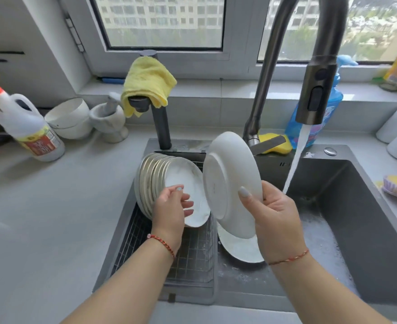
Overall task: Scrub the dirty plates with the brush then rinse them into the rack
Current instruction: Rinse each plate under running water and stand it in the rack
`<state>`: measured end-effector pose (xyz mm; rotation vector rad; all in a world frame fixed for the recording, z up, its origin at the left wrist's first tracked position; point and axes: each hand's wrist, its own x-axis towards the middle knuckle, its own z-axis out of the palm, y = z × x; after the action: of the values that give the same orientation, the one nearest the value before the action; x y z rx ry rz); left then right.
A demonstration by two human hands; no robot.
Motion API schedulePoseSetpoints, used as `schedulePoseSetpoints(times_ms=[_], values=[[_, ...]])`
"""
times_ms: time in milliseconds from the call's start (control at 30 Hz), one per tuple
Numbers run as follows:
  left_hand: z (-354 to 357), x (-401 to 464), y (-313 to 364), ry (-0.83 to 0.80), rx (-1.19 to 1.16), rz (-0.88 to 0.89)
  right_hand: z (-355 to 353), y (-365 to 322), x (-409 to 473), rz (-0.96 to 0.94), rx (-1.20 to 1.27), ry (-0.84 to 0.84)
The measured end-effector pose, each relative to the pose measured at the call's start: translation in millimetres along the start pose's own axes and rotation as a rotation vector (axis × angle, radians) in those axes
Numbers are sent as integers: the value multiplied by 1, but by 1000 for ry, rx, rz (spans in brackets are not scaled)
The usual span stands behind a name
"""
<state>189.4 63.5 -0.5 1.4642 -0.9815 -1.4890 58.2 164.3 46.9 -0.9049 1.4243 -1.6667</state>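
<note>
The right hand [272, 213] pinches a white plate [231, 183] by its lower rim, on edge, underside facing the camera, long axis running 11 to 5 o'clock. At its 9 o'clock, stacked plates [167, 183] lean in the rack [193, 260]; the left hand [171, 206], loosely curled, touches the front one. Another plate [239, 249] lies at 6 o'clock. Water falls from the faucet [314, 90] at 2 o'clock.

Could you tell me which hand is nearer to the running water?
Right. The right hand holds a plate just beside the water; the left hand is farther away, at the stacked plates.
</note>
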Motion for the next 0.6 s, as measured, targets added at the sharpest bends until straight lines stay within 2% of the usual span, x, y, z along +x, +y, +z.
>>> schedulePoseSetpoints(times_ms=[167, 300, 600], values=[[-23, 8, -3, 2, 15, 11, 33, 10, 14, 1, -34, -13], [-32, 14, -8, -65, 61, -21, 57, 27, 27, 22, -101, 8], [-43, 24, -15, -154, 120, -22, 89, 77, 56, 69, -447, 44]])
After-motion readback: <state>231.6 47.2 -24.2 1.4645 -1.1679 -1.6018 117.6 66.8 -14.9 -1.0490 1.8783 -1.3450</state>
